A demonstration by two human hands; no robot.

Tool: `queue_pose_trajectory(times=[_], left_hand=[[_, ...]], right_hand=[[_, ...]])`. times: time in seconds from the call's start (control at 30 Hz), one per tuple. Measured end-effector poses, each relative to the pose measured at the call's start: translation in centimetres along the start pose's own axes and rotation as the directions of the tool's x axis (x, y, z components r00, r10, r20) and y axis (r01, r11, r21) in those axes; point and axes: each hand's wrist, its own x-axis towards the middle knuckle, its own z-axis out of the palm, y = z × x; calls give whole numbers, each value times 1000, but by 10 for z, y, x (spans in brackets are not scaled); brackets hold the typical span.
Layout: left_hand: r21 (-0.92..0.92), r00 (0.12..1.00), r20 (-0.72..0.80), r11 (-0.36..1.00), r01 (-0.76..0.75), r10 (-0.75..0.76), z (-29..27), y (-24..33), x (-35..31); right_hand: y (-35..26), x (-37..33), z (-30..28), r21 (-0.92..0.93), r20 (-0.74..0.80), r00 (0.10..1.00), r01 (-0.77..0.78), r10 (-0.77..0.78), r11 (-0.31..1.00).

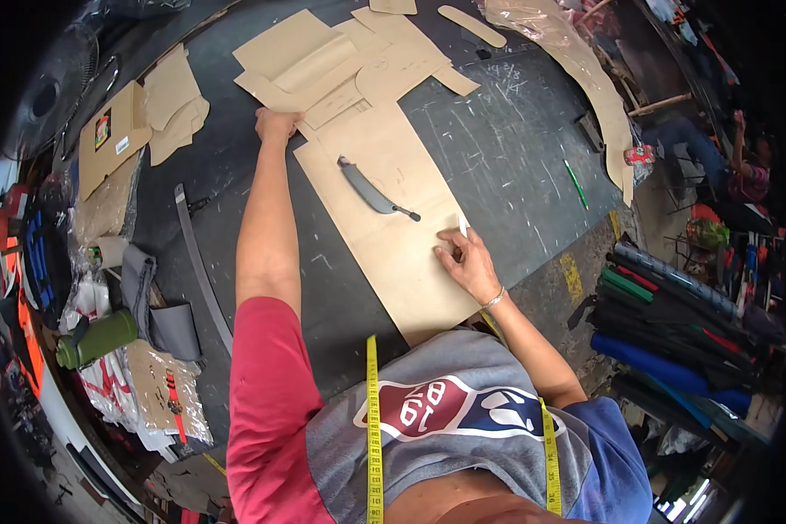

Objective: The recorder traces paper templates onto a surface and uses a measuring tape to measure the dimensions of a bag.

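Observation:
My left hand (pixel 277 127) reaches far forward, its fingers closed at the near-left edge of a stack of brown cardboard pieces (pixel 292 52). A long brown cardboard sheet (pixel 384 253) runs from that stack toward my waist. Over this sheet's right edge, my right hand (pixel 470 266) is bent, with a small white pointed piece (pixel 463 226), which looks like chalk, between its fingers. On the sheet lies a curved dark grey strip (pixel 367 188) with narrow black ends; neither hand touches it. Faint pencil marks show on some of the cardboard.
The dark table (pixel 515 166) carries a green pencil (pixel 576 184), a long metal ruler (pixel 202 271) and a curved brown cardboard piece (pixel 576 57). Rolled materials (pixel 672 341) stand off its right side. A green bottle (pixel 100 339) lies at left. A yellow measuring tape (pixel 374 428) hangs down my front.

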Motion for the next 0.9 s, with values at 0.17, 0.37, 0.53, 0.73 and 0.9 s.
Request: queue_pose_trajectory(times=[0.17,0.37,0.53,0.73,0.9], left_hand=[[191,908,-311,954,-230,281,-14,-14,37],[-24,848,-443,941,-337,292,-81,-24,83],[-171,818,-473,876,-450,327,-94,15,17],[-546,864,-269,672,-500,425,-97,41,-146],[-641,906,-45,683,-349,420,-70,29,-299]], right_hand=[[-11,0,-4,63,55,996,-69,66,996],[-16,2,-3,56,51,998,-42,39,998],[-11,2,-6,57,69,995,-71,67,996],[9,3,-4,190,67,993,-104,93,976],[-12,-2,-28,213,-178,982,103,-65,972]])
